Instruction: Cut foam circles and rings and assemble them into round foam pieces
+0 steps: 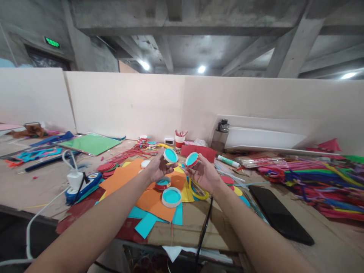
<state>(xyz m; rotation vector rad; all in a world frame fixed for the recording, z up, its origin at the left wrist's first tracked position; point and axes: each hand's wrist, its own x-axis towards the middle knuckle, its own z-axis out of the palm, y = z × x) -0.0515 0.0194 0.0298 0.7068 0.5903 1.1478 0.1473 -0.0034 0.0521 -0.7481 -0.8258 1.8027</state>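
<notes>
In my left hand [157, 167] is a small round white-rimmed paper cup piece [170, 156] with a turquoise disc inside, tilted toward me. My right hand [203, 172] grips a similar round piece [192, 159] with a red band and a turquoise face. The two pieces are close together but apart. Below them, another white-rimmed turquoise piece [171, 197] lies on orange paper [153, 204]. A red-sided ring piece [163, 183] rests just behind it, under my left hand. A yellow loop [200, 196] lies below my right hand.
A black phone [280, 214] lies at the right, near piled coloured pipe cleaners [318, 185]. A blue power strip [83, 187] with a white plug stands at the left. Green sheets [91, 144], a cup of red sticks [180, 140], a bottle [220, 134] and a glue stick [228, 161] sit farther back.
</notes>
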